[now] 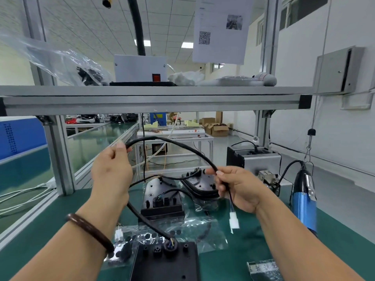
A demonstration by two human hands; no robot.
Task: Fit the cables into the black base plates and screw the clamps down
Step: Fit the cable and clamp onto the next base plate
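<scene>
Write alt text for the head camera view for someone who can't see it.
A person's left hand and right hand hold a black cable in an arc above a green workbench, the right pinching it near its dangling white connector. Black base plates lie below, and a blue power tool is at the right.

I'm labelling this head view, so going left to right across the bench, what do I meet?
Left hand gripping the black cable, middle black base plate, right hand on the same cable, blue screwdriver.
</scene>
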